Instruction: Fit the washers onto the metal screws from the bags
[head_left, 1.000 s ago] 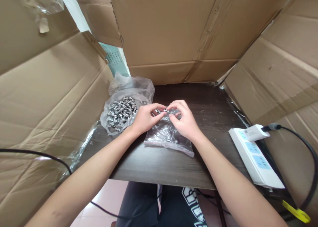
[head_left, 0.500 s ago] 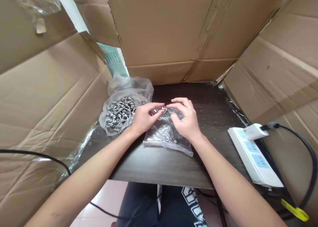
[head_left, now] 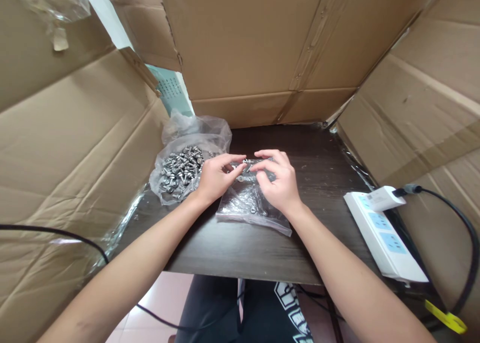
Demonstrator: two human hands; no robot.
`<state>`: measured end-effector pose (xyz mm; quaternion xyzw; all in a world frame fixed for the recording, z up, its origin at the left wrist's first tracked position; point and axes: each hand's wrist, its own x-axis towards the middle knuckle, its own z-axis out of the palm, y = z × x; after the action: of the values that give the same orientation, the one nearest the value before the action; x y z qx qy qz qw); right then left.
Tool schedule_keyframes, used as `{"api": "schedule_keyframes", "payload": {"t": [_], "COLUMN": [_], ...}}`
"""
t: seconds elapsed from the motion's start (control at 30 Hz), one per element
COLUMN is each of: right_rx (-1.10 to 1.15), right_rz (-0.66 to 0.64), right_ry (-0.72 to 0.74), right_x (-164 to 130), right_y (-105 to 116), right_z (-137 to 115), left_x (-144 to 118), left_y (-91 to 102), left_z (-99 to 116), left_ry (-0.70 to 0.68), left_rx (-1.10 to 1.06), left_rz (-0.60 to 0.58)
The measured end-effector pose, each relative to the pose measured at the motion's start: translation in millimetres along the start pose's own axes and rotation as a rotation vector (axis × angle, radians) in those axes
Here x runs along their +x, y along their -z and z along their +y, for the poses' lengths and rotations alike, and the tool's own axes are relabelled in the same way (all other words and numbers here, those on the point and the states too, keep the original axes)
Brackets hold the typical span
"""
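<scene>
Between the thumb and forefinger of my left hand [head_left: 219, 175] is a small metal bolt [head_left: 245, 162], its shape partly covered by the fingertips. My right hand [head_left: 279, 175] hovers just to the right, fingers spread and curved, with its fingertips close to the bolt and nothing visible held. Beneath both hands lies a flat clear plastic bag [head_left: 243, 203] with a few small metal parts on or in it, one of them a nut [head_left: 253, 210]. Left of my left hand, an open plastic bag [head_left: 155, 175] is filled with many metal bolts [head_left: 183, 168].
Cardboard walls [head_left: 255, 43] enclose the dark wooden table [head_left: 240, 253] at the back and both sides. A white power strip [head_left: 386, 238] with a plugged-in adapter [head_left: 382, 199] lies at the right edge. A black cable [head_left: 56, 235] crosses at left.
My right fingers have shifted slightly and spread around the bolt, and the bolt has turned a little in my left fingertips. The bags have stayed in place.
</scene>
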<state>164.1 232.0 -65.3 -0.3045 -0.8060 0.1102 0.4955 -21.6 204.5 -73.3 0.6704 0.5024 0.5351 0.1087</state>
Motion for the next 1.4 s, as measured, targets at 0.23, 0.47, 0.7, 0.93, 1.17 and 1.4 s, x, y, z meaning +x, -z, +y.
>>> {"api": "schedule_keyframes", "payload": {"t": [0.23,0.47,0.7,0.93,1.17,1.4], "right_rx": [0.092,0.151,0.192,0.253,0.284,0.292], "right_rz": [-0.028,-0.158,-0.253,-0.265,-0.259,-0.286], "right_ry": [-0.212,-0.269,-0.374,-0.393,-0.425,-0.458], "right_x": [3.1,2.9,2.7,4.6,4.9,3.2], "right_y": [-0.1,-2.8,-2.2,2.0,1.8,-0.6], "right_z": [1.5,0.5,-1.0,-5.7,-6.4,-2.2], "left_x": [-0.1,-1.0,-2.1,-4.4,-4.6,-6.6], "left_y": [-0.6,-1.5,-1.5,-1.8,-1.0,-3.0], "left_z": [2.7,-0.9,-2.3,-2.2,0.0,4.7], "left_ry": [0.002,-0.094,-0.193,-0.191,-0.184,-0.178], "left_rx": [-0.035,-0.028,-0.003,0.016,0.058,0.086], "left_rz": [-0.015,-0.112,-0.165,-0.149,-0.124,-0.169]}}
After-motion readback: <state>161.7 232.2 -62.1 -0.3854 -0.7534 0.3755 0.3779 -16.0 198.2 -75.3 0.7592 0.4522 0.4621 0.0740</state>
